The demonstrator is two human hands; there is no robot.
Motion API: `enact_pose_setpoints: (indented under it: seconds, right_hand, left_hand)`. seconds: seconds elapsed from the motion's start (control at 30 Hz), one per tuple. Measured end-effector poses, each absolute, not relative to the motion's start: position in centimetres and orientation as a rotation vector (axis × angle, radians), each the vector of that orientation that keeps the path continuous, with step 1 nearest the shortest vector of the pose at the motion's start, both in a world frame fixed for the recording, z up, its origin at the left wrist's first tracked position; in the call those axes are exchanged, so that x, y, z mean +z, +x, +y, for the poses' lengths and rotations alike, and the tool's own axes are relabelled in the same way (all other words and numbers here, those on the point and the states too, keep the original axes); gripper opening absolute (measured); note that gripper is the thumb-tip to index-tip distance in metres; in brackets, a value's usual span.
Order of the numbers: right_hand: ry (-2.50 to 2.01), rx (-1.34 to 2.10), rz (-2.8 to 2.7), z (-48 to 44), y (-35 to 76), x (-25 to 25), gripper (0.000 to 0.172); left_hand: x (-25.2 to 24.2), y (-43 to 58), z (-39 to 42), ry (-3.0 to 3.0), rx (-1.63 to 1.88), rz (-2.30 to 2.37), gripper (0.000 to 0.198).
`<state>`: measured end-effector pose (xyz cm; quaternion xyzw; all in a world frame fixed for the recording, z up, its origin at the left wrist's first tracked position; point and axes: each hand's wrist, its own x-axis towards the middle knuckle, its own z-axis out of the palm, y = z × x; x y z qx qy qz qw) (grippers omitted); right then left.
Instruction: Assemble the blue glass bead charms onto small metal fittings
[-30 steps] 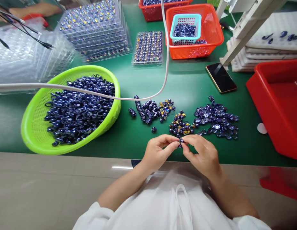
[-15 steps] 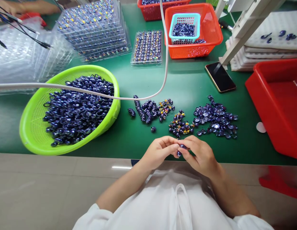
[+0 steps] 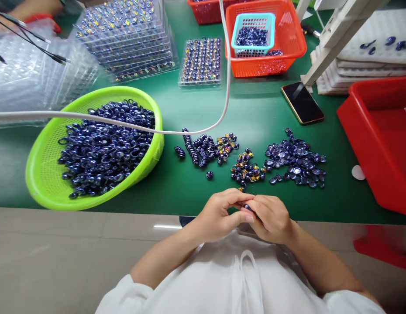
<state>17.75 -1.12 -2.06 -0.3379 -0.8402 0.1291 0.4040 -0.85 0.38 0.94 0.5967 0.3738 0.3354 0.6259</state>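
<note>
At the table's front edge my left hand (image 3: pixel 221 214) and my right hand (image 3: pixel 271 218) meet, fingers closed together. Between their fingertips shows a small shiny dark-blue piece (image 3: pixel 248 207), mostly covered by the fingers, so I cannot tell its full shape. Just beyond the fingers lies a pile of dark-blue pieces with gold-coloured parts (image 3: pixel 245 168). Right of it spreads a heap of flat dark-blue caps (image 3: pixel 297 159). To the left are rows of dark-blue rings stacked together (image 3: pixel 203 150) and a single round piece (image 3: pixel 209 175).
A green basket (image 3: pixel 39 170) full of dark-blue rings stands left, a white cable (image 3: pixel 124 124) crossing over it. Filled clear trays (image 3: pixel 137 52), an orange basket (image 3: pixel 281 26), a phone (image 3: pixel 303 103) and a red bin (image 3: pixel 366 144) surround the work area. Another person's arm (image 3: pixel 39 8) is far left.
My hands have drawn slightly lower and closer together, covering more of the dark-blue piece. A second dark-blue part seen below the fingers is now hidden.
</note>
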Motion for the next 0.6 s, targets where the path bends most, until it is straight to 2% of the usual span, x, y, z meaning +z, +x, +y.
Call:
enact_pose_setpoints:
  seconds: [0.23, 0.4, 0.47, 0.6]
  right_hand:
    - [-0.834, 0.321, -2.096, -1.1, 17.5, -2.3, 0.012]
    - [-0.853, 0.364, -2.084, -0.6, 16.7, -1.9, 0.014]
    - [-0.849, 0.473, -2.079, -0.3, 16.1, -1.6, 0.019]
    - [-0.813, 0.772, -2.152, 0.0, 15.3, -0.5, 0.042]
  left_hand:
    - [0.5, -1.0, 0.5, 1.346, 0.766, 0.882, 0.031]
    - [0.3, -1.8, 0.7, 1.231, 0.746, 0.920, 0.038]
    - [0.6, -2.5, 0.8, 1.236, 0.741, 0.968, 0.044]
    - [2.3, -4.6, 0.9, 1.365, 0.759, 1.057, 0.055]
